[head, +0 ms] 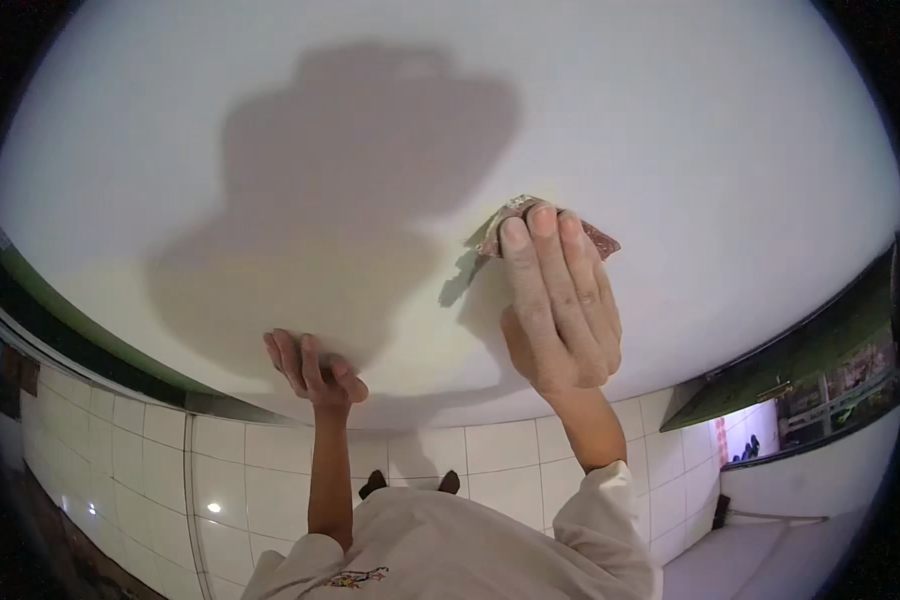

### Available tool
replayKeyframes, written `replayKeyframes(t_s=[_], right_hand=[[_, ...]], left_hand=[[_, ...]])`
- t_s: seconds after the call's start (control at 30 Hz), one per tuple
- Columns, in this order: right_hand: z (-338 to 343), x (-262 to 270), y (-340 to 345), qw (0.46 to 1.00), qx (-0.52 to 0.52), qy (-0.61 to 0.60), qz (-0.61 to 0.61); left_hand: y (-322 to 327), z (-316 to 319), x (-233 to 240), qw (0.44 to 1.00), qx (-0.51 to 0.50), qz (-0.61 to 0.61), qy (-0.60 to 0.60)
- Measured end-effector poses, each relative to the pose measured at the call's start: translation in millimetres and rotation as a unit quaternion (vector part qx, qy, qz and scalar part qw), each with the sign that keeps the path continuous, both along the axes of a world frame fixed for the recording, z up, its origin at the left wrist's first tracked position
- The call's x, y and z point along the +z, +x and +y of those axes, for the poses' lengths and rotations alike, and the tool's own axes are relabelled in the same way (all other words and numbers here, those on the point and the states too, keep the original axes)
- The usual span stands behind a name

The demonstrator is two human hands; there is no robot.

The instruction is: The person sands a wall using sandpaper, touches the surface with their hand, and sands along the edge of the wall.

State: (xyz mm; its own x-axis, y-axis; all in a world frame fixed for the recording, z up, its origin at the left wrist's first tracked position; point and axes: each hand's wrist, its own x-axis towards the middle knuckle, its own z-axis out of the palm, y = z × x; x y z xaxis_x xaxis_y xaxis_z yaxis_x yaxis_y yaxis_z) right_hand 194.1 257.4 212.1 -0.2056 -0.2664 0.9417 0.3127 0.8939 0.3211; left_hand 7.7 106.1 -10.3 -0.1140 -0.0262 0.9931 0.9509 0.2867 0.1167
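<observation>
A pale, smooth wall [682, 187] rises before me, with my shadow across its left half. My right hand [562, 300] presses a folded, worn reddish-brown sheet, apparently sandpaper [602, 241], flat against it. Three fingers lie over the sheet, so most of it is hidden, and pale dust coats them. One edge of the sheet is frayed and whitish. Lower and to the left, my left hand [315, 367] is raised at the wall with fingers spread and slightly bent. Nothing can be made out in it; whether its fingertips touch the wall is unclear.
White floor tiles [427, 450] run along the wall's foot, where my dark-tipped feet [448, 482] show. To the right stand a green door [690, 409] and an opening into a lit space. A long-handled broom or squeegee [722, 512] is at lower right. Green trim [120, 360] borders the left.
</observation>
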Motion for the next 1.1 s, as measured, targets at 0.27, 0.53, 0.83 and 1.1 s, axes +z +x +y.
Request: replayKeyframes(t_s=[0.27,0.53,0.83,1.1], right_hand=[[-3,-78,15,0.998,-0.003,0.005,-0.064],[-4,-153,74,0.961,0.082,-0.049,-0.259],[-29,18,65,0.998,0.063,0.022,0.003],[3,21,8,0.998,0.036,0.007,0.051]], left_hand=[[5,-6,6,1.0,-0.009,-0.003,-0.001],[9,2,18,1.0,-0.027,0.001,0.013],[13,-4,20,1.0,-0.017,-0.005,-0.001],[13,4,17,1.0,-0.014,0.008,0.021]])
